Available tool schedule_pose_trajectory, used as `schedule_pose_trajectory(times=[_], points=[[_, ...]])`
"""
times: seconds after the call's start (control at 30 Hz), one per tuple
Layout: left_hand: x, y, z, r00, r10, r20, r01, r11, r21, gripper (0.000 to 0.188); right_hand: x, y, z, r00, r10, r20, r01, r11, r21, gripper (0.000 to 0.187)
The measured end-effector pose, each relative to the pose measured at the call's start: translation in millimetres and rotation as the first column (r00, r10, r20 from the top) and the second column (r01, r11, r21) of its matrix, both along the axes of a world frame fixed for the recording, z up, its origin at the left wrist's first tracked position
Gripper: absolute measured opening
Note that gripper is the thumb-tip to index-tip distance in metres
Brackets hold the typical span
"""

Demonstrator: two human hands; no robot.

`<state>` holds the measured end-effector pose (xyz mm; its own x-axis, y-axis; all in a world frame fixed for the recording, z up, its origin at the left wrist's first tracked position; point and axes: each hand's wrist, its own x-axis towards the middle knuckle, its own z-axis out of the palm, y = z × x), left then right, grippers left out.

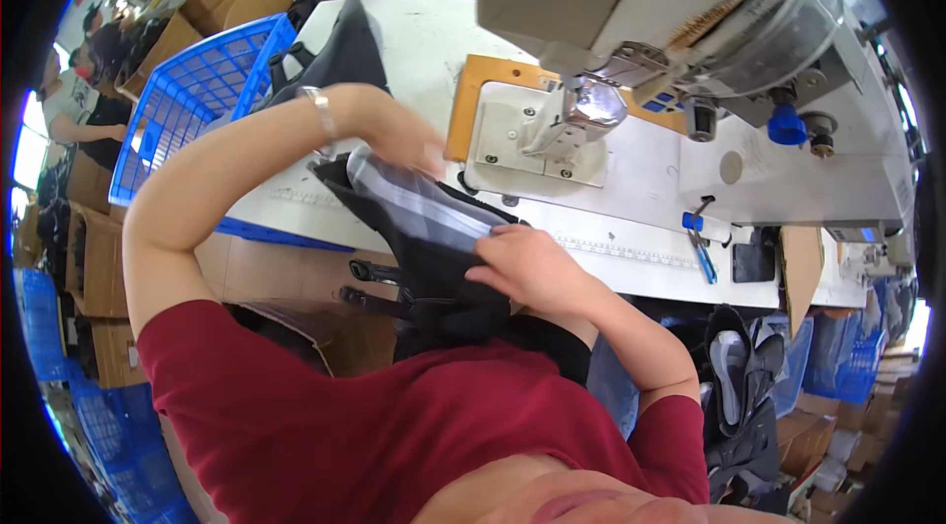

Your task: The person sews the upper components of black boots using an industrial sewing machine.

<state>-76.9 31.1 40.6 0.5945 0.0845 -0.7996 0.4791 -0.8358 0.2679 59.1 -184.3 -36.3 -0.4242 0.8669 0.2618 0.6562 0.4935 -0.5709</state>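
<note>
Across my lap and the table's front edge lies a black boot upper (443, 263), with a grey, shiny inner lining (424, 204) facing up. My right hand (532, 268) pinches its right edge, thumb and fingers closed on it. Over the far left end of the upper is my left hand (394, 135), bent at the wrist; motion smears its fingers, so I cannot tell whether they grip. Black straps with buckles (374, 284) hang from the upper on the near side. Just beyond my hands stands a sewing machine (581, 120) with a metal plate and an orange surround.
A blue plastic basket (202, 95) stands left of the white table (424, 41), with dark pieces (345, 51) beside it. Blue-handled snips (702, 248) lie at the right. More black uppers (734, 376) are stacked lower right. Cardboard boxes (103, 258) line the left; a person (84, 110) sits beyond.
</note>
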Motion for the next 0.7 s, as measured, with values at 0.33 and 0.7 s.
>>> schedule_pose_trajectory(times=[0.33,0.7], points=[[-43,-170,-4,0.606,-0.275,0.747,-0.337,0.762,0.554,0.070,31,3,1,0.354,-0.532,-0.769,0.456,0.816,-0.354,0.021],[-39,-138,-34,0.596,-0.554,0.581,-0.501,0.309,0.808,0.044,16,22,5,-0.037,-0.458,-0.888,0.414,0.802,-0.431,0.018]])
